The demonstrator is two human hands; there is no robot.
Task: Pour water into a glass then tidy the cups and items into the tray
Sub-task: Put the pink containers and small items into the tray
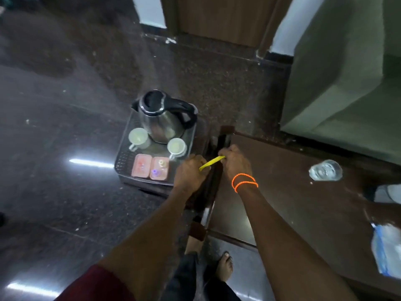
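A: Sachet (211, 162)?
B: Yellow, thin, light, limp; left hand (189, 173) and right hand (235, 162) pinch opposite ends, fingers closed, beside tray (121, 164)
A: Grip?
B: By its ends; likely tears easily

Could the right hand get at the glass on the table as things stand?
Probably yes, once freed: the right hand shares a yellow strip with the left hand, and bare table lies between it and the glass.
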